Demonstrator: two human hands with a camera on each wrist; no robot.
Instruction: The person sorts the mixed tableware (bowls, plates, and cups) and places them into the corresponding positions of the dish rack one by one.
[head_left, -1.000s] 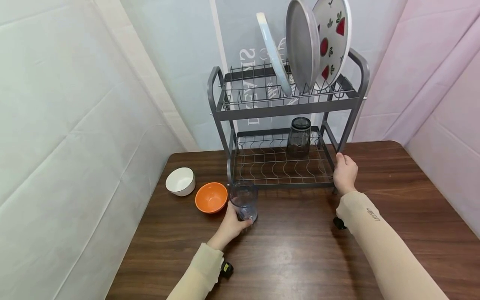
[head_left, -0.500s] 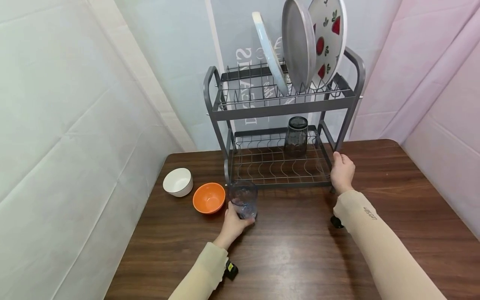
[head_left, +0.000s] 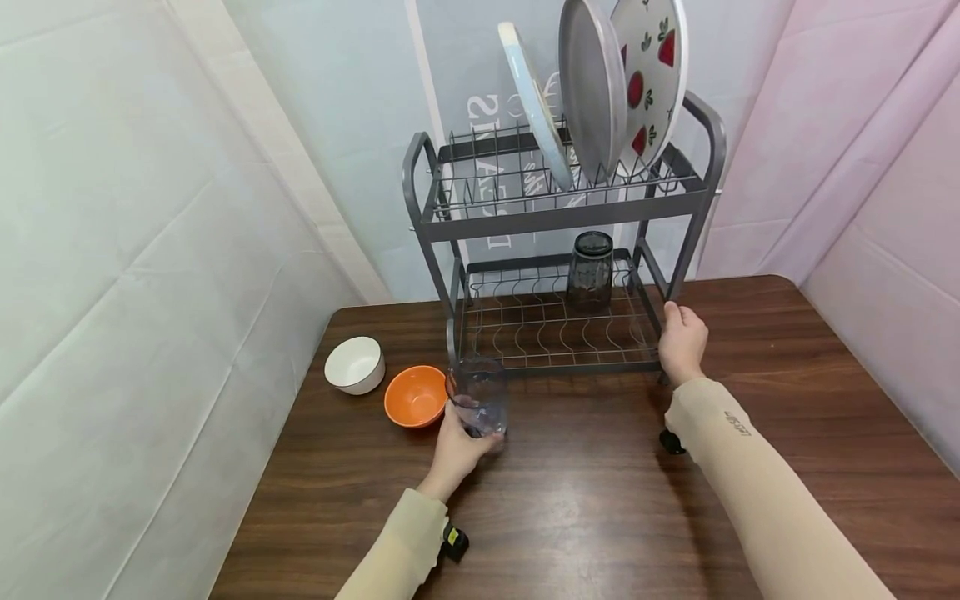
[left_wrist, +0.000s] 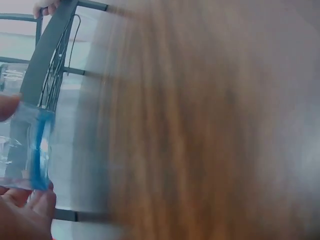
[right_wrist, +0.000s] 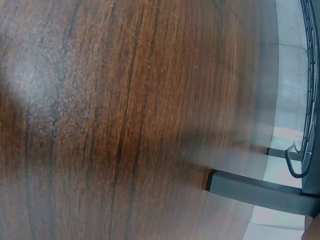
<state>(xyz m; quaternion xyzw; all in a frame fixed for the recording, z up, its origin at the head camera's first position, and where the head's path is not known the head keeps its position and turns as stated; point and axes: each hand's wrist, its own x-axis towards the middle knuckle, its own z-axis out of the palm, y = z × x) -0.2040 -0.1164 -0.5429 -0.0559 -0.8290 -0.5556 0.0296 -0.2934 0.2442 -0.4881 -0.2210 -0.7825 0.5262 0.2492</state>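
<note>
My left hand (head_left: 459, 447) holds a clear bluish drinking glass (head_left: 480, 390) near its base, in front of the rack's lower left corner. In the left wrist view, thumb and fingers lie on opposite sides of the glass (left_wrist: 22, 145), and its thick blue base shows. Whether the glass touches the table cannot be told. My right hand (head_left: 683, 343) grips the right front leg of a grey two-tier dish rack (head_left: 562, 221). In the right wrist view only a bit of that hand shows at the lower right corner, by the rack's foot (right_wrist: 260, 190).
An orange bowl (head_left: 415, 398) stands just left of the glass, with a white bowl (head_left: 355, 365) beyond it. Several plates, including a grey plate (head_left: 591, 92), stand in the upper tier. A dark glass (head_left: 591, 271) sits upside down on the lower tier. Fabric walls surround the wooden table (head_left: 585, 492).
The head view has shifted slightly. My left hand and the glass have moved a little to the left, closer to the orange bowl. My right hand stays on the rack leg.
</note>
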